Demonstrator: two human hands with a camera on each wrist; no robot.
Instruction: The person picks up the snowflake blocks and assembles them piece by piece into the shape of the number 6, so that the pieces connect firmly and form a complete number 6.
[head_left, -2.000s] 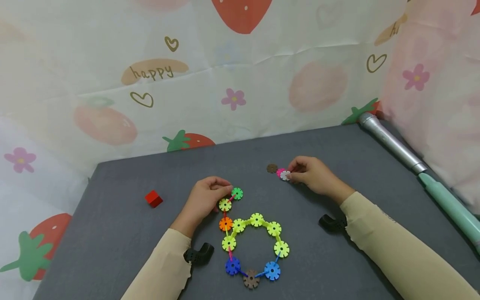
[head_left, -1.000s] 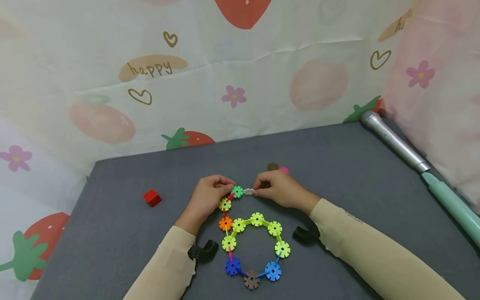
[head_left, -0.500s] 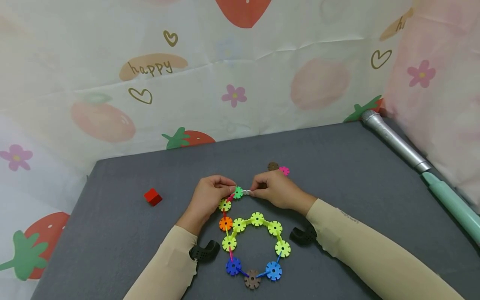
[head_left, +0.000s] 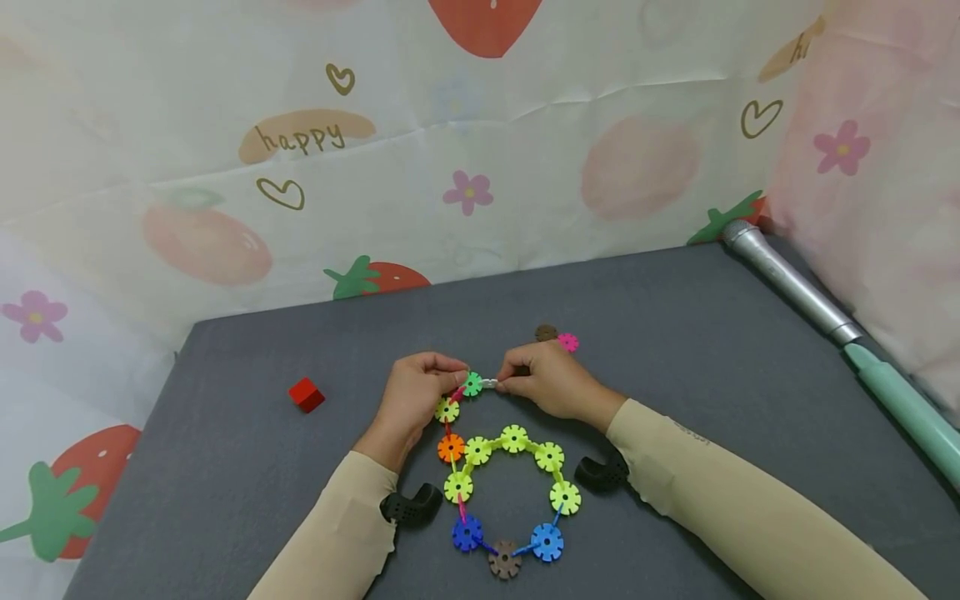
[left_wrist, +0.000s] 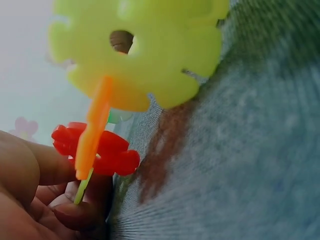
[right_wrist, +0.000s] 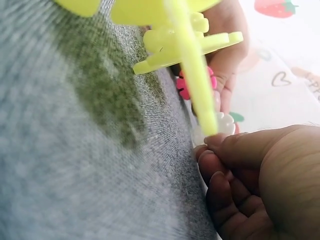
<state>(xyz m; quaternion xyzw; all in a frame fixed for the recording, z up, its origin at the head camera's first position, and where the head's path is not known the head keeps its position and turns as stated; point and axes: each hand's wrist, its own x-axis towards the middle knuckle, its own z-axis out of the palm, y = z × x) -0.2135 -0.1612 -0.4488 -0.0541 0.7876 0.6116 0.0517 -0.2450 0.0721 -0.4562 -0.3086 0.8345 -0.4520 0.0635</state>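
A chain of notched plastic snap discs lies on the table, its yellow, blue and brown pieces forming a ring. Orange point(head_left: 451, 448) and yellow point(head_left: 447, 410) discs branch up from its left side to a green disc point(head_left: 472, 384). My left hand point(head_left: 416, 402) pinches the green disc at the branch's end. From the right, my right hand point(head_left: 555, 381) pinches a white disc point(head_left: 489, 383), turned edge-on against the green one. Up close in the right wrist view, the white disc point(right_wrist: 226, 122) shows past the thumb. A red disc point(left_wrist: 117, 154) sits by my left fingers in the left wrist view.
Beyond my right hand lie a loose brown disc point(head_left: 546, 332) and a pink disc point(head_left: 568, 342). A red cube point(head_left: 307, 395) sits to the left on the grey table point(head_left: 225, 467). Along the right edge lies a silver and green microphone-like stick point(head_left: 795, 283).
My right hand has brought the white disc left from beside the pink disc to the green disc's edge, turning it edge-on. My left hand has stayed at the branch's end.
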